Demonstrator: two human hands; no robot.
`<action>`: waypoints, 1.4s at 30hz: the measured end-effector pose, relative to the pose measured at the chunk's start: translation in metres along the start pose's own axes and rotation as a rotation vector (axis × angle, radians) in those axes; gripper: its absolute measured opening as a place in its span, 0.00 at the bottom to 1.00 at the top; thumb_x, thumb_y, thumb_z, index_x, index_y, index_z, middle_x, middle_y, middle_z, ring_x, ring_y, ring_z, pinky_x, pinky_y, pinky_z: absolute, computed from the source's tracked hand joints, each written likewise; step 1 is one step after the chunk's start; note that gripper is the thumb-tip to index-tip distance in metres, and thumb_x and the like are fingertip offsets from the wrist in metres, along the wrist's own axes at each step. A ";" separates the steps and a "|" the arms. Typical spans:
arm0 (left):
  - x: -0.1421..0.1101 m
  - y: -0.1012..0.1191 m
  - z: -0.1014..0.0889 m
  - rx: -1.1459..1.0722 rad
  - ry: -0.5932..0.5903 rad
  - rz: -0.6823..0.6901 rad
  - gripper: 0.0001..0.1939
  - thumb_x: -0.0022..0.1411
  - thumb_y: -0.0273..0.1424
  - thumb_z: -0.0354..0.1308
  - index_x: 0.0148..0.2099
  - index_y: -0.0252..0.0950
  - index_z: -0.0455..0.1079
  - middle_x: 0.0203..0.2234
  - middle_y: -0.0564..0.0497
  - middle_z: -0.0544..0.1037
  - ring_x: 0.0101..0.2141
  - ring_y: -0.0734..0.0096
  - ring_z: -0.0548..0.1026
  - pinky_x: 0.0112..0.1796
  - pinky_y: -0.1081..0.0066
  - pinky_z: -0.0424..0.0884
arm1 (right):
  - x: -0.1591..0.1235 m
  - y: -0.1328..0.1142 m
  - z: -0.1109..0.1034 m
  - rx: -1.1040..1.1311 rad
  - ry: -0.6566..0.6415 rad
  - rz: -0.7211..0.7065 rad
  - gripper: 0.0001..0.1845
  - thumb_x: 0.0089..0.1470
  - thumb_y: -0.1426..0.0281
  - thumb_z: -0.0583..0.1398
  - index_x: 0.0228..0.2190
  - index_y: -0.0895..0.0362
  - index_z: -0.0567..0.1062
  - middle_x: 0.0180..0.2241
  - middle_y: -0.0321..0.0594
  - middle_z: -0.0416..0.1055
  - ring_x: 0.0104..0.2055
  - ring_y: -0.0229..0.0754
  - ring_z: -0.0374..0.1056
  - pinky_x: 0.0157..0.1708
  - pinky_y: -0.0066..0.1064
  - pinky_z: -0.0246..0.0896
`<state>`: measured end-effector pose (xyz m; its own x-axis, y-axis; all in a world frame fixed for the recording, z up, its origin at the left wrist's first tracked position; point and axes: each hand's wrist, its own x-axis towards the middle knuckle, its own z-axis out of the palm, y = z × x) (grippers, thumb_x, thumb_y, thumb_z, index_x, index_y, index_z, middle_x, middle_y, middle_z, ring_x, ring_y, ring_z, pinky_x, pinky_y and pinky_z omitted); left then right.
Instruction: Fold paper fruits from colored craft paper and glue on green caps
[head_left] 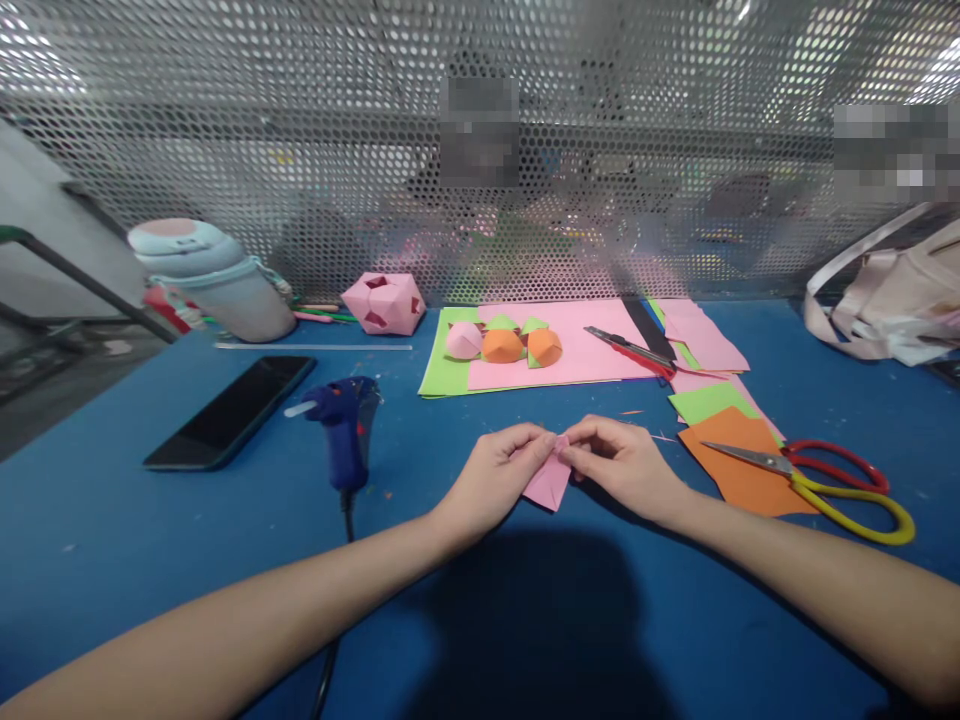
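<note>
Between my hands is a small folded piece of pink paper (550,484), held just above the blue table. My left hand (501,468) pinches its upper left part between thumb and fingers. At the top right edge, my right hand (616,462) also has thumb and fingertips closed on the paper. Its lower corner points toward me, with a crease showing on it. Beyond my hands, several folded paper pieces in pink, orange and green (502,346) sit on stacked pink and green sheets (585,372).
Scissors (832,482) lie on orange paper (739,475) at right, a utility knife (630,350) behind. At left are a glue gun (346,430) with its cord, a phone (232,415), a glue stick (315,347), a pink paper ball (385,303) and a bottle (217,285). A perforated metal panel (360,180) borders the back.
</note>
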<state>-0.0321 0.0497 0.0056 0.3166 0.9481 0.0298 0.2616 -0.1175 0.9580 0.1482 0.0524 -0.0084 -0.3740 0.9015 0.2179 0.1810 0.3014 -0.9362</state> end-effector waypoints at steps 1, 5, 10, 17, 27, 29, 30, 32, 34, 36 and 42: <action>0.000 0.000 0.000 0.005 0.001 0.002 0.14 0.62 0.37 0.52 0.33 0.33 0.73 0.25 0.54 0.72 0.28 0.75 0.66 0.30 0.77 0.61 | 0.000 0.000 0.000 -0.002 0.002 0.002 0.07 0.55 0.65 0.59 0.33 0.56 0.74 0.28 0.33 0.69 0.26 0.32 0.66 0.28 0.25 0.63; 0.000 0.000 0.000 0.015 0.004 0.016 0.14 0.63 0.37 0.52 0.34 0.34 0.73 0.26 0.54 0.73 0.28 0.75 0.67 0.30 0.77 0.61 | -0.001 -0.001 0.001 -0.004 0.009 0.006 0.07 0.55 0.66 0.59 0.33 0.56 0.74 0.28 0.33 0.70 0.26 0.32 0.67 0.28 0.25 0.64; -0.001 -0.001 0.000 0.024 0.004 0.024 0.14 0.63 0.37 0.52 0.34 0.34 0.73 0.26 0.54 0.74 0.28 0.76 0.67 0.30 0.77 0.61 | -0.001 -0.001 0.001 -0.009 0.021 0.006 0.07 0.55 0.66 0.59 0.32 0.57 0.74 0.27 0.33 0.69 0.26 0.32 0.67 0.27 0.25 0.63; -0.001 -0.002 0.000 0.074 0.008 0.053 0.13 0.63 0.36 0.52 0.34 0.35 0.73 0.26 0.55 0.75 0.28 0.75 0.68 0.30 0.77 0.62 | 0.000 -0.004 0.001 0.004 0.034 0.029 0.08 0.56 0.66 0.58 0.30 0.57 0.73 0.23 0.32 0.69 0.24 0.32 0.66 0.27 0.25 0.62; -0.004 0.000 0.001 0.136 0.008 0.124 0.12 0.63 0.34 0.52 0.33 0.34 0.73 0.27 0.53 0.75 0.30 0.74 0.70 0.32 0.78 0.64 | 0.000 -0.008 0.002 -0.023 0.045 -0.009 0.07 0.56 0.67 0.57 0.30 0.57 0.73 0.26 0.33 0.68 0.25 0.32 0.64 0.27 0.25 0.60; -0.004 0.000 0.002 0.129 -0.004 0.141 0.11 0.62 0.33 0.52 0.33 0.34 0.73 0.27 0.53 0.75 0.30 0.75 0.70 0.32 0.78 0.64 | -0.001 -0.009 0.002 -0.069 0.058 -0.043 0.06 0.56 0.70 0.57 0.29 0.57 0.73 0.26 0.33 0.67 0.28 0.33 0.64 0.29 0.25 0.59; -0.004 0.000 0.002 0.125 -0.013 0.148 0.11 0.62 0.33 0.52 0.33 0.34 0.73 0.28 0.53 0.75 0.30 0.75 0.70 0.33 0.78 0.64 | -0.001 -0.009 0.002 -0.090 0.064 -0.060 0.06 0.56 0.71 0.57 0.28 0.57 0.72 0.26 0.33 0.67 0.29 0.33 0.64 0.30 0.25 0.59; -0.005 0.000 0.003 0.121 -0.027 0.159 0.11 0.62 0.32 0.53 0.33 0.34 0.73 0.28 0.52 0.75 0.31 0.74 0.70 0.33 0.77 0.64 | -0.001 -0.010 0.002 -0.116 0.072 -0.080 0.06 0.56 0.73 0.56 0.27 0.57 0.72 0.26 0.32 0.67 0.30 0.33 0.63 0.31 0.25 0.58; -0.004 -0.001 0.003 0.121 -0.034 0.164 0.10 0.62 0.32 0.53 0.34 0.34 0.73 0.28 0.52 0.76 0.30 0.74 0.70 0.33 0.77 0.64 | -0.002 -0.009 0.002 -0.120 0.072 -0.091 0.06 0.55 0.74 0.56 0.27 0.57 0.71 0.26 0.32 0.66 0.29 0.33 0.63 0.31 0.26 0.58; -0.004 -0.001 0.002 0.127 -0.034 0.171 0.11 0.62 0.32 0.52 0.32 0.33 0.73 0.27 0.52 0.76 0.30 0.74 0.70 0.32 0.77 0.65 | -0.002 -0.009 0.002 -0.123 0.072 -0.108 0.06 0.56 0.74 0.56 0.27 0.57 0.71 0.26 0.32 0.66 0.29 0.33 0.63 0.31 0.26 0.58; -0.005 0.001 0.000 0.135 -0.013 0.146 0.13 0.61 0.34 0.53 0.30 0.33 0.74 0.25 0.52 0.76 0.28 0.73 0.71 0.30 0.76 0.65 | -0.002 -0.010 0.002 -0.144 0.069 -0.151 0.07 0.56 0.72 0.56 0.27 0.57 0.72 0.27 0.33 0.67 0.30 0.34 0.64 0.32 0.27 0.59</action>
<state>-0.0333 0.0445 0.0067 0.3719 0.9141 0.1614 0.3316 -0.2933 0.8967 0.1454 0.0466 -0.0001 -0.3446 0.8603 0.3758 0.2574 0.4715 -0.8435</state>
